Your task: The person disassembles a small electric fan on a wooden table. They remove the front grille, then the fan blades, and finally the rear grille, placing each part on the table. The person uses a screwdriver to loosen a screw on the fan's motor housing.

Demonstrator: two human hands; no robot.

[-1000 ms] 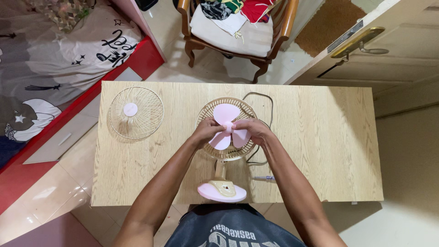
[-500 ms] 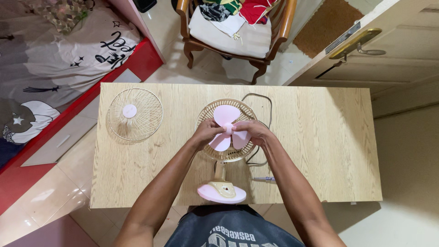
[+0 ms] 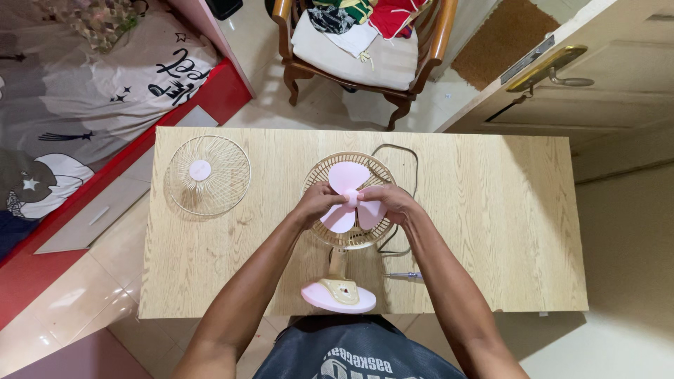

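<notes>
From the head camera, looking down: a small table fan lies on its back on the light wooden table [image 3: 491, 231]. Its pink three-blade plastic propeller [image 3: 349, 184] sits in the round cream wire back cage [image 3: 316, 172], right in the middle between both hands. The left hand [image 3: 317, 202] pinches the hub from the left, and the right hand [image 3: 387, 201] pinches it from the right. Both are just as near. The fan's long line runs from the cage toward the person, down to the pink oval base [image 3: 338, 296].

Count: one propeller, one loose round wire front cage [image 3: 208, 175] off to the left, one small screwdriver [image 3: 405, 275], one dark cord [image 3: 400, 149].
</notes>
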